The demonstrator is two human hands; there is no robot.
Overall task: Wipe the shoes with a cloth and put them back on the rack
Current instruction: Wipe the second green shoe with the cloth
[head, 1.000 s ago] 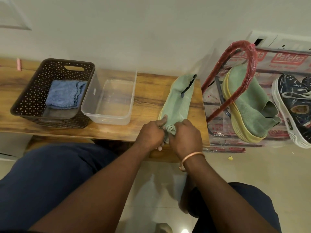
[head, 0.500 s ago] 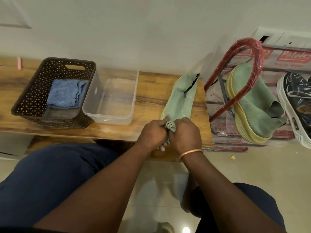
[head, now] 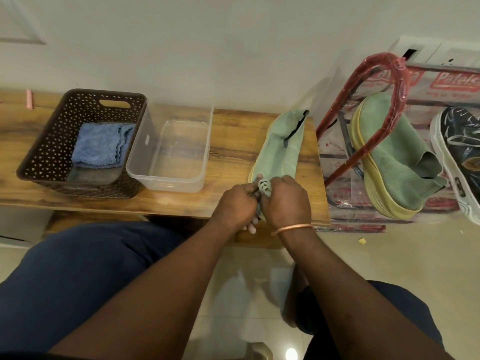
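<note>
While my left hand (head: 237,201) and right hand (head: 287,201) have their grip clamped on the bunched cloth (head: 264,187) at the near end of the green shoe (head: 281,149) on the table (head: 233,141), I should rub softly, not tug.

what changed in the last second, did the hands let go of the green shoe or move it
Nothing clearly changed. The left hand and right hand still pinch the bunched near end of the green shoe, which lies in the same spot on the bench. The blue cloth stays in the basket, the clear tub beside it, and the other green shoe on the rack.
</note>
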